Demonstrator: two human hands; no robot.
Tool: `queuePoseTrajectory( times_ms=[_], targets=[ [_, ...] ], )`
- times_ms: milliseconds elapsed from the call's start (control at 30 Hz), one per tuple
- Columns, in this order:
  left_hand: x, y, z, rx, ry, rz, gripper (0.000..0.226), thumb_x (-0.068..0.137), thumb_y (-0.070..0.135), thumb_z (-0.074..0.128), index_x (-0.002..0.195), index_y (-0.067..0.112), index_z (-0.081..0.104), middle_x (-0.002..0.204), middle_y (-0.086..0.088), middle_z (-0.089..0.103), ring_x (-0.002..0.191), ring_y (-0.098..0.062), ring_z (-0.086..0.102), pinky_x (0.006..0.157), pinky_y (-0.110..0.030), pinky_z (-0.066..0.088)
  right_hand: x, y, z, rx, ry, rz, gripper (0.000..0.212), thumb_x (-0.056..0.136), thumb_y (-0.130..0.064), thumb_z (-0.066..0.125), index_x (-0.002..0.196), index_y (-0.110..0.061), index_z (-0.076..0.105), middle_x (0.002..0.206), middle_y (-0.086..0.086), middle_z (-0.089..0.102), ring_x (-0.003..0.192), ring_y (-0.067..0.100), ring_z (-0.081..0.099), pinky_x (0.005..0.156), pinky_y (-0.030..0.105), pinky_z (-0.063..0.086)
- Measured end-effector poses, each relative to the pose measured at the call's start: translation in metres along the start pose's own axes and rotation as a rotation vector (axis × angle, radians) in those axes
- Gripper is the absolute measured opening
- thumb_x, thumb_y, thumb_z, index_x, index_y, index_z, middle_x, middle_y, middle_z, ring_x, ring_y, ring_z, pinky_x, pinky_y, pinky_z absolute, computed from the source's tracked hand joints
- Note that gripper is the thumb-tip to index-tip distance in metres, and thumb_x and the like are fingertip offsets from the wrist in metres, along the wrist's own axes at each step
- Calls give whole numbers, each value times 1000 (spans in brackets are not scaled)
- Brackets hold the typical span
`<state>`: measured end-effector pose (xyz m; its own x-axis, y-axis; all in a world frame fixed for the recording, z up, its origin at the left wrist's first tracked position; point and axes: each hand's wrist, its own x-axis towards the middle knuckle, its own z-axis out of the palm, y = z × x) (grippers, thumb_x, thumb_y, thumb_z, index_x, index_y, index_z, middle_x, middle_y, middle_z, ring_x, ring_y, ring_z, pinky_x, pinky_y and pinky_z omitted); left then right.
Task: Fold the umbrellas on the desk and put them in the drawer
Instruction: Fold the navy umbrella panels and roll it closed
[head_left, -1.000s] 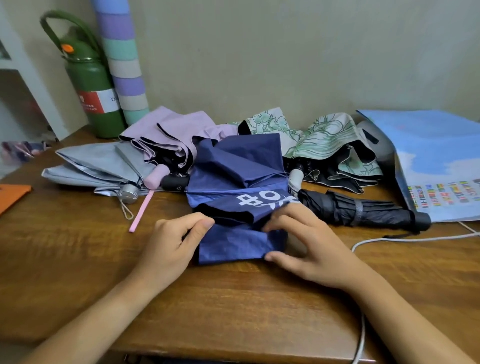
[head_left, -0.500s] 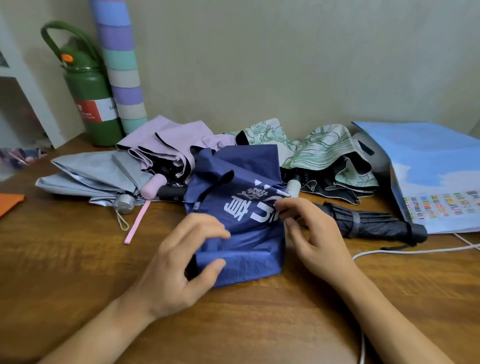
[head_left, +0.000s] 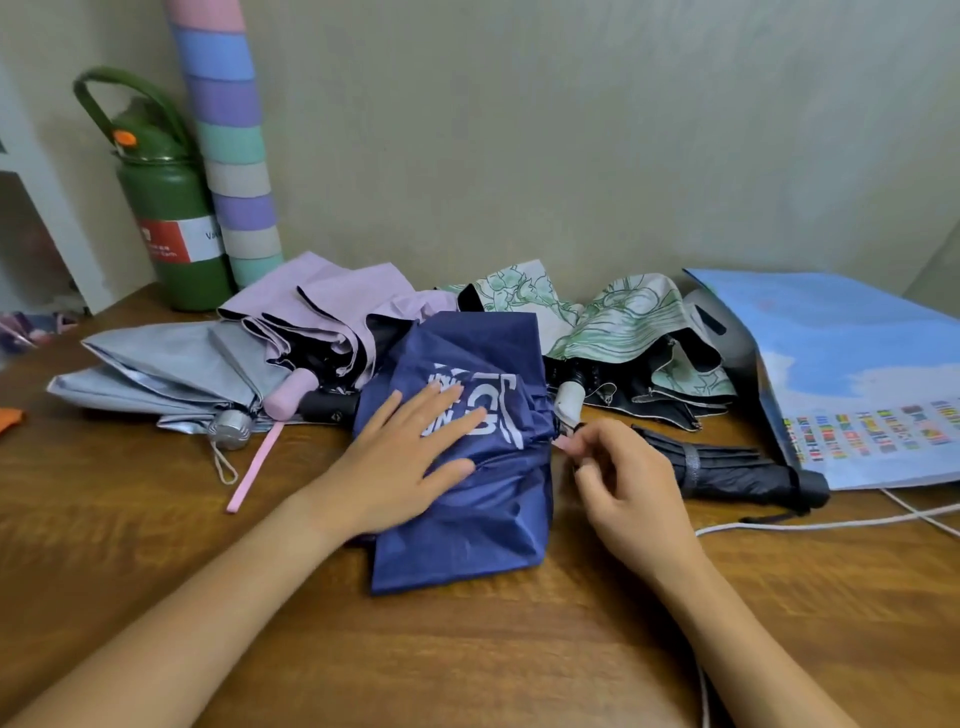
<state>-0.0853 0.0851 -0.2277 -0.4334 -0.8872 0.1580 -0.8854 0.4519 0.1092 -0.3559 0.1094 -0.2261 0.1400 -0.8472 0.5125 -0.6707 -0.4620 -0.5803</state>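
The brown wooden table carried everything, and the navy blue fabric umbrella with white lettering lay near its middle, canopy loosely bundled; take that umbrella as your landmark. Well to its right, a large light blue paper bag printed with rows of small flags lay flat. To the umbrella's left sprawled a pale grey collapsed umbrella with a round silver handle, and just behind the landmark, between the two, sat a lilac umbrella with black lining and a pink handle. Behind and to the right of the navy umbrella lay a white umbrella with a green leaf print, unfolded. Far behind it to the left, against the wall, stood a dark green bottle with a loop handle beside a pastel-striped upright tube. Just right of the landmark, a black umbrella, rolled tight and strapped, lay on the table, with a thin white cable running in front of it.

Your left hand lay flat on top of the navy canopy, fingers straight and spread over the lettering, pressing rather than gripping. Your right hand sat at the umbrella's right edge, fingers curled, thumb and forefinger pinching something small at the gathered fabric; you could not tell from this view exactly what the grip held. A slim pink strap lay on the table left of the landmark.
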Motion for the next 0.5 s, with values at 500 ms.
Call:
queuePoseTrajectory(
  times_ms=[500],
  targets=[
    [18, -23, 14, -26, 221, 40, 66, 95, 49, 65, 153, 52, 33, 164, 16, 29, 155, -6, 17, 125, -39, -1, -7, -11, 4, -5, -215, 241, 44, 84, -65, 69, 69, -23, 67, 66, -8, 65, 64, 3, 58, 61, 20, 45]
  ],
)
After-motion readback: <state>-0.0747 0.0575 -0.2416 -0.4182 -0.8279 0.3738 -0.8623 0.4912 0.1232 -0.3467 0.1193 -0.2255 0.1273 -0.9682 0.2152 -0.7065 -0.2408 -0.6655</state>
